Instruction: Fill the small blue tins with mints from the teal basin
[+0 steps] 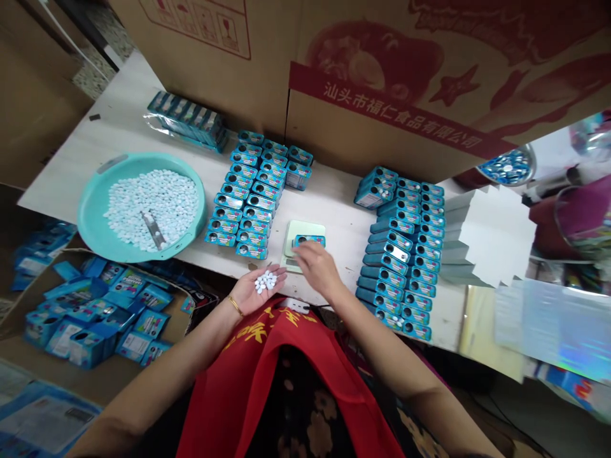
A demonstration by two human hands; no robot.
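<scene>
My left hand (258, 289) is palm up at the table's front edge, fingers stretched out, cradling a small heap of white candies (265, 282). Over a small pale green scale (300, 227), my right hand (316, 266) has its fingers bent together. What they hold, if anything, is hidden. A blue candy box (309, 240) rests on the scale, just beyond the right fingertips, partly covered by them. To the left, a turquoise basin (88, 219) contains many white candies, with a flat metal-looking strip (153, 230) lying on them.
Rows of blue boxes with dark round holes (252, 222) stand left of the scale. More blue box rows (403, 254) stand to the right. Behind is a large cardboard carton (267, 76). An open carton of blue boxes (109, 305) sits below left. White cards (496, 235) stand at right.
</scene>
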